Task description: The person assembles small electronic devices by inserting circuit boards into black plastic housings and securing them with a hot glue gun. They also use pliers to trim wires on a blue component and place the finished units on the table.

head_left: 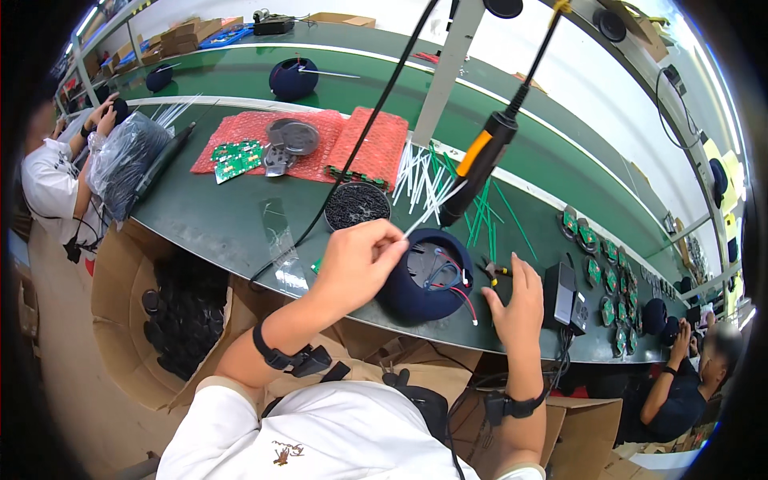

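A dark blue round shell (400,298) lies open side up at the near edge of the green bench (216,212), with red, blue and black wires (448,272) inside it. My left hand (358,264) hovers over the shell's left rim, its fingertips pinched on a thin white strip (432,210) that slants up to the right. My right hand (518,302) is just right of the shell with its fingers spread and nothing in it. Small pliers (496,270) lie by its fingertips.
A black and orange power screwdriver (480,164) hangs on a cable above the shell. Behind are a bowl of small black parts (358,205), loose white and green strips (480,210), red bubble wrap (376,144) and green boards (236,158). Other people (48,176) (680,384) sit either side.
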### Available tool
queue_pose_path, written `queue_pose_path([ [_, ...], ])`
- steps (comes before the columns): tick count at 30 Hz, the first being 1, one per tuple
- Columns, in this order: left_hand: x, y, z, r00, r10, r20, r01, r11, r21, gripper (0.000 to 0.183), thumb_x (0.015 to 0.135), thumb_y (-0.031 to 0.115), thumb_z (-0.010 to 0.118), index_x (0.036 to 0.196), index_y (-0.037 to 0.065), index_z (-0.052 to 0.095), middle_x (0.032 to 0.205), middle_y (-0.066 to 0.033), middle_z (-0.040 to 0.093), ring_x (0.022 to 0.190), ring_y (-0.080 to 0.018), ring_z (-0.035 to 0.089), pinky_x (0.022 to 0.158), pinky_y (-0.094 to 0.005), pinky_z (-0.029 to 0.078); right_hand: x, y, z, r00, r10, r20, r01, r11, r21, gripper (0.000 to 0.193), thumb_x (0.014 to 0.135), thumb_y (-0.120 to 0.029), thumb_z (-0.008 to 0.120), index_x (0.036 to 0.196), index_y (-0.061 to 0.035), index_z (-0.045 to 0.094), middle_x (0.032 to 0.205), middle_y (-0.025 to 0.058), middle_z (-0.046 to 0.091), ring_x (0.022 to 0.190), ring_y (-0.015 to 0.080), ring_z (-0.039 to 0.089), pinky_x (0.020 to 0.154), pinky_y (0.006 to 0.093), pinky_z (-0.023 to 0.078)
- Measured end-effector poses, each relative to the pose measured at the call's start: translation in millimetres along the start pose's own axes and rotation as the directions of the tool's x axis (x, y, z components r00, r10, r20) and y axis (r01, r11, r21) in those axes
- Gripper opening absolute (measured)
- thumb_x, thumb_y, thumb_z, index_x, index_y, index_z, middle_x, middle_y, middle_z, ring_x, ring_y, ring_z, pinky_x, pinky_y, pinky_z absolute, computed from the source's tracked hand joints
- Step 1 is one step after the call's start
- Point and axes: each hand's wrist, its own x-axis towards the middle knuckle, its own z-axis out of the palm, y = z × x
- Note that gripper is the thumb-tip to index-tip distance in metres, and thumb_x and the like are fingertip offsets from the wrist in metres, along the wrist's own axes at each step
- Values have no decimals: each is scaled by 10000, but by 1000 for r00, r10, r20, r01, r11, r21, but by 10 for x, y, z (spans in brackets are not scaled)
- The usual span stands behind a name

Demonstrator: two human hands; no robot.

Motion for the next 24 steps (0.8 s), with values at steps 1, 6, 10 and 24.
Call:
queue_pose_path([
  [1, -26, -74, -86, 999, 20, -30, -17, 994, 104, 128, 956, 123, 728, 943, -4, 729, 698, -47, 681, 600, -94, 612, 584, -282, 476, 46, -144, -103, 996, -80, 40, 74, 988, 136, 815, 706, -145, 922, 1443, -80, 579, 1389, 221, 591, 1300, 432, 556, 1050, 495, 489],
  [6, -56, -347, -324, 1000, -31, 2, 28, 924, 381, 139, 924, 126, 701, 928, -11, 721, 657, -151, 672, 589, -306, 666, 594, -389, 505, 176, -664, -336, 923, -296, 245, 163, 879, 448, 849, 636, -130, 969, 1394, -91, 590, 1546, 249, 495, 1392, 441, 518, 1118, 473, 476],
  [10, 164, -481, -196, 999, 4, 50, -25, 901, 433, 146, 932, 108, 671, 986, -12, 734, 703, -167, 697, 655, -329, 709, 647, -401, 543, 225, -649, -209, 934, -253, 254, 123, 891, 436, 750, 588, -191, 995, 1221, -78, 609, 1535, 272, 503, 1313, 437, 593, 1027, 435, 543],
  [24, -210, -240, -457, 982, 53, 182, -65, 996, 60, 374, 888, -11, 688, 1256, 55, 701, 1024, -88, 723, 662, -162, 653, 654, -323, 522, 975, 67, -581, 994, 104, 45, -112, 968, 226, 714, 637, -235, 995, 1173, -44, 563, 1117, 168, 718, 965, 264, 691, 850, 390, 563],
])
